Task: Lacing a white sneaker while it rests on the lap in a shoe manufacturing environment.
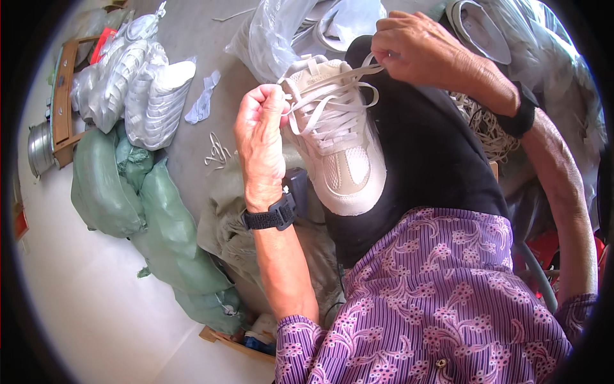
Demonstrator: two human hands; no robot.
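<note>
Points sneaker (339, 153) toe-near, long axis far-left to near-right | pinches shoelace (348, 76) between closed fingertips of left hand (262, 131) and right hand (425, 51)

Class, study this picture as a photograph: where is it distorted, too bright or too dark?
Head view: black, curved rim, and the right forearm seems bowed near it; head view: the wall is washed out almost to white, the clear plastic glints; head view: the shoe looks fairly crisp, the black lap cloth shows little detail.
</note>
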